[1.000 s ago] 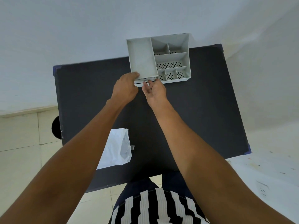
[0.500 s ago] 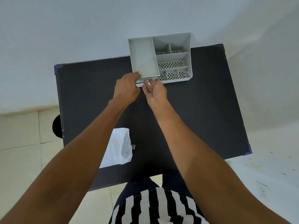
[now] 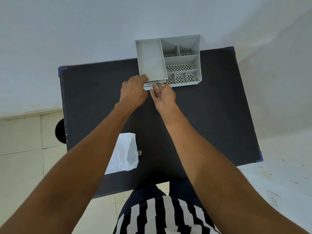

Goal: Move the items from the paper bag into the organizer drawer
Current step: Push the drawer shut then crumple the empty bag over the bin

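A grey organizer (image 3: pixel 152 61) with several compartments stands at the far edge of the black table (image 3: pixel 211 115). Its drawer (image 3: pixel 152 86) sticks out a little at the front left, under the big compartment. My left hand (image 3: pixel 134 92) grips the organizer's front left corner. My right hand (image 3: pixel 163 95) is palm up, with its fingertips hooked on the drawer's front lip. The white paper bag (image 3: pixel 125 154) lies crumpled near the table's front left, partly behind my left forearm. A small grey item (image 3: pixel 139 152) pokes out at its right edge.
A white wall rises right behind the organizer. A round black object (image 3: pixel 59 130) shows beside the table's left edge, over the tiled floor. A white surface (image 3: pixel 278 183) with a socket lies at the lower right.
Both hands stay at the organizer's front. The right hand has shifted slightly toward me, and the drawer front shows a sliver more.
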